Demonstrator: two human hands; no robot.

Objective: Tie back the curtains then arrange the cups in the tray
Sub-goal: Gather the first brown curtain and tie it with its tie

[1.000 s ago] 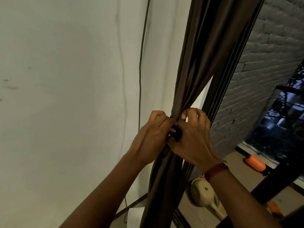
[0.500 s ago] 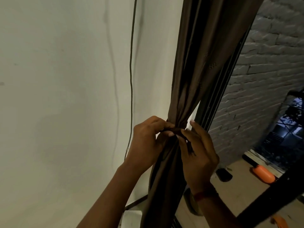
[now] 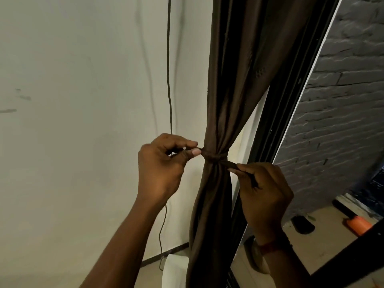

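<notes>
Brown, faintly glossy cloth made up the one long curtain (image 3: 228, 100), which hung gathered between the plain white wall (image 3: 72, 100) on the left and the black metal door frame (image 3: 276, 121) on the right. One narrow brown fabric tie (image 3: 215, 157) ringed it at the waist, cinching the folds into a tight neck, with a single knot at the front. Its two ends ran out sideways, one to each of my two hands.

My left hand (image 3: 162, 169), just left of the curtain, pinched the left end between thumb and forefinger close against the knot, the other fingers curled in. My right hand (image 3: 264, 194), a little lower and to the right, clamped the right end between thumb and curled fingers, the strip taut from the knot to my fingertips. A single reddish band (image 3: 270, 247) sat on that wrist.

One thin dark cable (image 3: 169, 80) ran down the white wall behind my left hand to the floor. Beyond the frame, far right, stood one grey-painted brick wall (image 3: 342, 121); on the floor at its foot lay one orange rounded object (image 3: 358, 224) and, near it, one flat dark oval thing (image 3: 302, 224). One white boxy object (image 3: 174, 269) stood on the floor just left of the curtain's lower part; I could not tell what it was.
</notes>
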